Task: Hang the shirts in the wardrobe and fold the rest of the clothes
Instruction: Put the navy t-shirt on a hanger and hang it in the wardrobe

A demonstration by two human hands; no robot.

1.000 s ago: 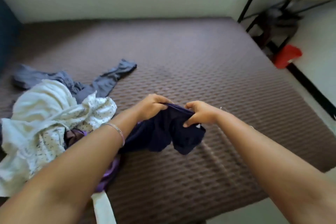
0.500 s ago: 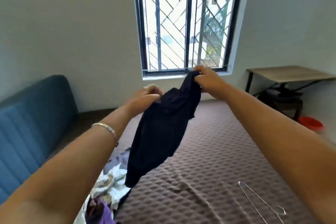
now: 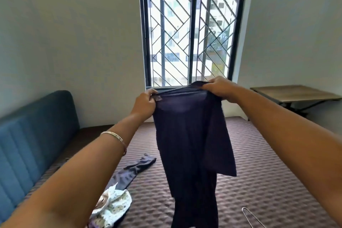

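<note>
A dark navy garment (image 3: 192, 144) hangs in the air in front of the window, stretched out by its top edge. My left hand (image 3: 145, 104) grips the top left corner of it. My right hand (image 3: 220, 89) grips the top right, a little higher. The cloth falls down to the bottom of the view above the brown quilted mattress (image 3: 259, 181). On the mattress at lower left lie a grey garment (image 3: 133, 172) and a white patterned garment (image 3: 112, 207). A wire hanger (image 3: 249, 217) lies at the lower right.
A blue padded sofa back (image 3: 31, 135) runs along the left side. A barred window (image 3: 192, 31) fills the far wall. A wooden table (image 3: 294, 93) on black legs stands at the right against the wall.
Both hands have lifted the navy garment off the mattress, raised it in front of the window and spread apart, so the cloth now hangs open. The view has tilted upward.
</note>
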